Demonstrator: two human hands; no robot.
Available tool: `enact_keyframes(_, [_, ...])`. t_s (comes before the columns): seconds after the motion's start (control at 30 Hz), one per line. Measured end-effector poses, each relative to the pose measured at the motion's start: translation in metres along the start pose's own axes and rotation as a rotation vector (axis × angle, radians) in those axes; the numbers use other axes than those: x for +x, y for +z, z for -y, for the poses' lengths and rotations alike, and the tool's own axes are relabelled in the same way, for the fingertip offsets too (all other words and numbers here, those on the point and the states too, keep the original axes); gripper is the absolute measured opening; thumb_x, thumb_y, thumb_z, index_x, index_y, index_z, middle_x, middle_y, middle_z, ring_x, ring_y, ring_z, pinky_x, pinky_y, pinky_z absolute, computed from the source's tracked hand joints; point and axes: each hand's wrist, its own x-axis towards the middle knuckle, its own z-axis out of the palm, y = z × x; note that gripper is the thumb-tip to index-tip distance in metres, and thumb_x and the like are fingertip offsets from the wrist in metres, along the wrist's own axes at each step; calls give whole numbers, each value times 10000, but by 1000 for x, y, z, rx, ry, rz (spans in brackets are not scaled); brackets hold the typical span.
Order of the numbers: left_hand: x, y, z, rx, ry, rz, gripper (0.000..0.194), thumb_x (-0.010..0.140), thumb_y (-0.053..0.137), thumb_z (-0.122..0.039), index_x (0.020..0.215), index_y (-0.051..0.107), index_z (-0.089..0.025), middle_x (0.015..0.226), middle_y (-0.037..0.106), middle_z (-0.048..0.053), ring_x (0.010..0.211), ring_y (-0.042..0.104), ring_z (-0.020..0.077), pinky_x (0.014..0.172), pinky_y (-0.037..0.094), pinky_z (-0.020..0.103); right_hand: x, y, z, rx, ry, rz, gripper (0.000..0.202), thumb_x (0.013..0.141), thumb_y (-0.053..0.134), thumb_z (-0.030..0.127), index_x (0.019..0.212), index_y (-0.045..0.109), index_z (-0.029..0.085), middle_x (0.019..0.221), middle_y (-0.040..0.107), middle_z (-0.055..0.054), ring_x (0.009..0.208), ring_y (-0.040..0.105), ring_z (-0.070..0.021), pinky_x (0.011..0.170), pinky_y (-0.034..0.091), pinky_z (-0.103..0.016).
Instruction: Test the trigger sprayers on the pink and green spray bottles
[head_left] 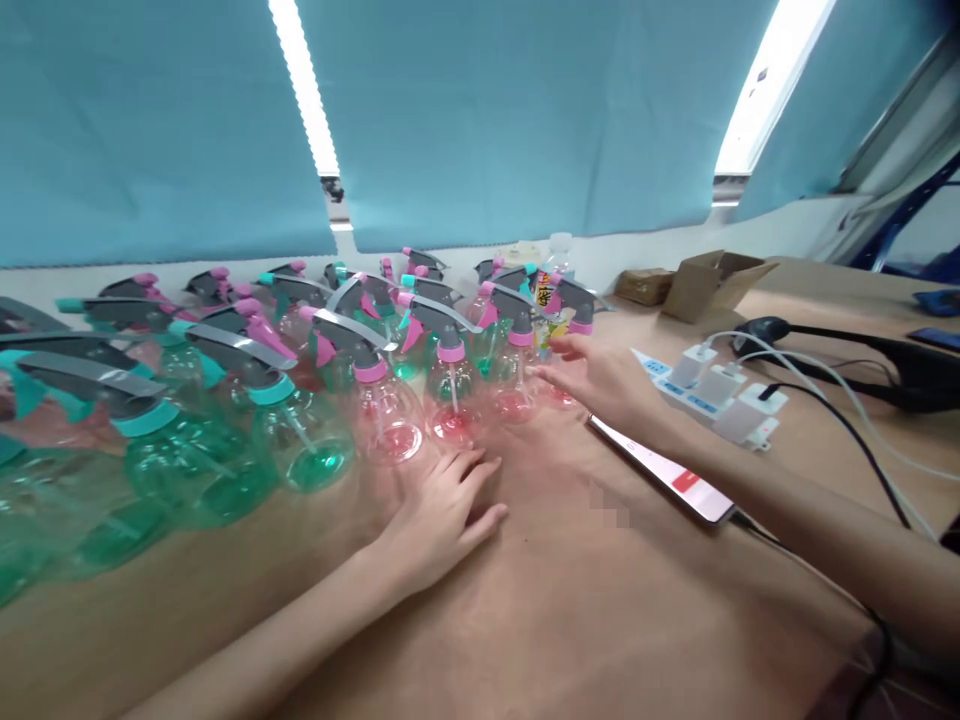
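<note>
My left hand (446, 505) rests palm down on the brown tabletop (525, 620), fingers spread and holding nothing. Just beyond its fingertips stand clear spray bottles with pink collars, a nearer one (390, 425) and another (454, 405) to its right. My right hand (604, 380) reaches in from the right with fingers stretched out, in front of the rightmost pink-collared spray bottle (581, 322). It hides much of that bottle; contact is hard to make out. Green spray bottles with turquoise collars, such as this one (300, 440), stand to the left.
A lit phone (675, 475) lies under my right forearm, with a cable attached. Beyond it are a power strip with white chargers (724, 385), a black strap-like device (862, 355) and an open cardboard box (712, 285). Blue sheeting (525, 120) hangs behind the bottle rows.
</note>
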Motion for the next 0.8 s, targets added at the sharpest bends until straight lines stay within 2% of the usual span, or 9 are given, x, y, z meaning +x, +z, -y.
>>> enact_keyframes(0.1, [1, -1, -2, 5, 1, 1, 414, 950, 530, -357, 1310, 508, -156, 1365, 512, 154, 1268, 464, 308, 1037, 390, 479, 11, 14, 0, 14, 17, 14, 548, 829, 623, 504, 1230, 599, 133, 1191, 685, -151, 1101, 638, -324, 910, 483, -444])
enact_keyframes(0.17, [3, -2, -3, 4, 4, 3, 398, 947, 530, -349, 1294, 518, -155, 1353, 520, 155, 1261, 470, 310, 1032, 391, 485, 18, 23, 2, 20, 34, 14, 590, 801, 635, 544, 1224, 593, 134, 1181, 683, -166, 1099, 634, -342, 891, 481, -447])
enact_keyframes(0.23, [6, -2, -5, -4, 10, 6, 381, 940, 537, -340, 1275, 530, -159, 1336, 532, 151, 1257, 473, 310, 1030, 391, 486, 24, 31, 3, 22, 52, 20, 577, 776, 646, 572, 1158, 614, 139, 1068, 716, -160, 1013, 664, -345, 819, 493, -430])
enact_keyframes(0.33, [12, -2, -9, -26, 19, 8, 366, 928, 550, -323, 1256, 540, -162, 1317, 546, 145, 1253, 476, 309, 1028, 393, 484, 30, 36, 6, 33, 70, 44, 506, 774, 633, 592, 1027, 629, 154, 846, 725, -104, 836, 690, -299, 688, 484, -365])
enact_keyframes(0.47, [19, -1, -15, -73, 10, -21, 320, 904, 574, -282, 1207, 561, -181, 1271, 577, 122, 1203, 519, 298, 1009, 413, 464, 27, 31, 9, 26, 76, 76, 498, 779, 609, 611, 963, 600, 148, 724, 680, -76, 719, 661, -278, 593, 427, -338])
enact_keyframes(0.63, [16, -1, -23, -144, -105, -169, 195, 935, 533, -296, 1110, 532, -212, 1108, 609, 83, 1046, 589, 268, 904, 475, 454, -2, 10, 14, 23, 18, 128, 492, 787, 607, 605, 975, 565, 153, 872, 683, -90, 769, 645, -254, 628, 424, -334])
enact_keyframes(0.7, [13, -1, -26, -173, -156, -245, 292, 913, 579, -365, 1147, 480, -221, 1138, 581, 91, 1074, 573, 285, 907, 470, 476, -20, 1, 19, 29, -17, 155, 505, 797, 578, 633, 959, 561, 155, 857, 676, -81, 751, 637, -240, 629, 427, -332])
enact_keyframes(0.77, [11, 0, -30, -218, -173, -294, 546, 843, 671, -435, 1268, 394, -234, 1264, 522, 117, 1178, 515, 323, 961, 433, 516, -36, -7, 28, 75, -24, 159, 521, 795, 585, 629, 1026, 568, 162, 981, 683, -92, 841, 646, -251, 665, 445, -335])
enact_keyframes(0.8, [9, 0, -31, -246, -172, -303, 689, 801, 714, -459, 1335, 336, -244, 1330, 481, 129, 1227, 478, 344, 990, 408, 539, -43, -9, 33, 100, -24, 186, 512, 783, 602, 630, 1013, 582, 173, 978, 688, -82, 843, 648, -248, 661, 448, -329])
